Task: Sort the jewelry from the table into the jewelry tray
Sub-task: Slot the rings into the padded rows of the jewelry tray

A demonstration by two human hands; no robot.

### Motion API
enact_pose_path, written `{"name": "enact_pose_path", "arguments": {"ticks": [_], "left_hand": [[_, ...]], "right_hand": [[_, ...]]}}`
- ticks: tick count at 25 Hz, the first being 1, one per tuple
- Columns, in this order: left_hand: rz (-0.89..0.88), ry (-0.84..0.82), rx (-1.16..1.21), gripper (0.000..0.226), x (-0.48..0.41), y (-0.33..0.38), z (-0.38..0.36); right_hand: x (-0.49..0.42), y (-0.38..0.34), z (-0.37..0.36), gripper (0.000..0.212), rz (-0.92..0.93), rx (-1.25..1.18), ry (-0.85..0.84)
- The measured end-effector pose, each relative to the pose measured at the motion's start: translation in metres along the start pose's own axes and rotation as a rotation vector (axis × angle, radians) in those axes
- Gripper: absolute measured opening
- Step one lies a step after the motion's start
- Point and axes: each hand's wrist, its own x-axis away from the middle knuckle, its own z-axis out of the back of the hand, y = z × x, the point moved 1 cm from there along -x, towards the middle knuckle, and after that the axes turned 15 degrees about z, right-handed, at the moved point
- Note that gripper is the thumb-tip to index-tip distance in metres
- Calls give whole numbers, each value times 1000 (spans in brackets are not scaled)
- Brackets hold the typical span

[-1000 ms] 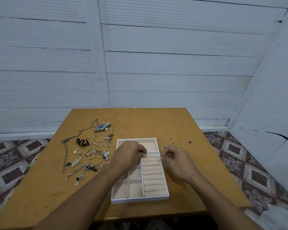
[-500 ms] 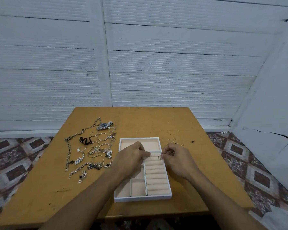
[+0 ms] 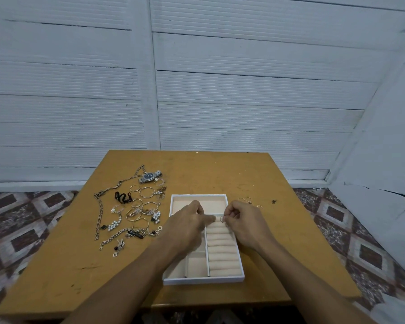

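In the head view, the right hand (image 3: 243,220) has its fingers curled in, and its thumb and forefinger pinch a small thin metal ring (image 3: 222,219). It holds the ring at the fingertips, just above the far end of the row of beige padded rolls (image 3: 222,251).

Those rolls fill the right side of the white rectangular jewelry tray with beige lining (image 3: 204,281), which lies under both hands on the ochre wooden bench (image 3: 220,169). The left hand (image 3: 189,226) lies over the tray's left compartments. Its forefinger reaches out towards the ring and stops just short of it, while its other fingers are bent under. Whether it holds anything cannot be told.

Beyond the right hand and slightly to its right, a few more small loose rings (image 3: 247,200) lie on the bench. Well to the left of the left hand is the unsorted pile:
- a silver wristwatch with a dark dial (image 3: 150,177)
- a long silver chain necklace (image 3: 100,212)
- several thin hoop earrings (image 3: 146,192)
- a black cord piece (image 3: 122,197)
- white bead clusters (image 3: 114,225)
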Motion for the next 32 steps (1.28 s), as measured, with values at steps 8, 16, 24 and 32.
{"name": "enact_pose_path", "arguments": {"ticks": [8,16,24,32], "left_hand": [[-22,133,117,36,-4,-15,3],[-48,171,131,27,-1,-15,3],[-32,166,161,32,-2,-14,3],[-34,189,155,29,-1,-13,5]], "right_hand": [[-3,-2,-7,13,99,129,-18],[-1,1,-10,17,240,313,-60],[2,7,-13,21,387,424,-53],[-7,10,-13,22,288,382,-123]]}}
